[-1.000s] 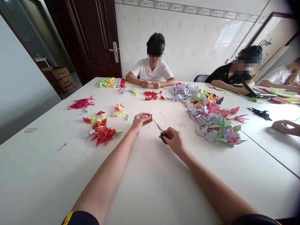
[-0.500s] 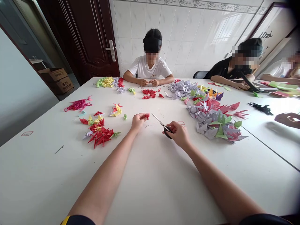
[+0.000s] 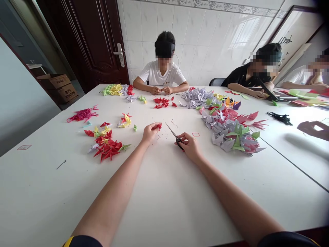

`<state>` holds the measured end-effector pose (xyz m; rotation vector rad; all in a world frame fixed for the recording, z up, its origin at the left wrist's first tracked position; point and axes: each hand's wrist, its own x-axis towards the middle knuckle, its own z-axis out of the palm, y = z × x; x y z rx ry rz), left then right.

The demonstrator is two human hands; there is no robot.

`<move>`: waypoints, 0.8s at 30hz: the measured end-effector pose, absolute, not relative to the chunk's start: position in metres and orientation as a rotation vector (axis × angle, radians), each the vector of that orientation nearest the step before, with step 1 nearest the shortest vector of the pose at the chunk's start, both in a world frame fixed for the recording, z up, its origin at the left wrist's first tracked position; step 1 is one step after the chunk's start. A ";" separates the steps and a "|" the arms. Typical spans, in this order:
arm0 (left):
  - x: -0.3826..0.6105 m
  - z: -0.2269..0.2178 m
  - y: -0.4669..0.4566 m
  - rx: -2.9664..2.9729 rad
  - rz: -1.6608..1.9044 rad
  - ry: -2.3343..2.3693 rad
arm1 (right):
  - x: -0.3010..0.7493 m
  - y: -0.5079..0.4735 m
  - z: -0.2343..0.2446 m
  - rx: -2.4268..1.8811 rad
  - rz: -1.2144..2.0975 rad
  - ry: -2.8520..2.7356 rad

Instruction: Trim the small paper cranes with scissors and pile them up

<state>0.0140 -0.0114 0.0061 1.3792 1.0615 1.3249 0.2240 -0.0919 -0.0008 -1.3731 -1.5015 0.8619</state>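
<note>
My left hand pinches a small red folded paper piece just above the white table. To its right, my right hand grips the black handles of a pair of scissors. The blades point up and left toward the red piece, a short gap away from it. Tiny paper scraps lie on the table between my hands.
A heap of red, yellow and green paper cranes lies to the left, and a bigger purple, pink and green heap to the right. A person in a white shirt folds paper opposite. Other people sit at far right. Another person's hand rests at the right edge.
The scissor blades, which touched the red piece a second ago, have drawn back to the right. My right hand shifted slightly right and up. My left hand stays pinched on the piece.
</note>
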 end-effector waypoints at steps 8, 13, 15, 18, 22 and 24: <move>0.013 0.003 -0.007 1.302 1.368 1.083 | 0.222 -0.091 0.001 -1.355 0.757 -1.522; 0.014 0.005 -0.010 1.346 1.340 1.083 | 0.220 -0.085 -0.001 -1.412 0.657 -1.508; 0.014 0.006 -0.011 1.352 1.353 1.077 | 0.217 -0.082 -0.002 -1.431 0.597 -1.524; 0.014 0.006 -0.011 1.316 1.359 1.094 | 0.213 -0.078 -0.002 -1.445 0.519 -1.568; 0.014 0.006 -0.010 1.274 1.355 1.072 | 0.210 -0.078 -0.001 -1.421 0.479 -1.630; 0.013 0.006 -0.010 1.252 1.381 1.060 | 0.211 -0.079 -0.001 -1.375 0.531 -1.634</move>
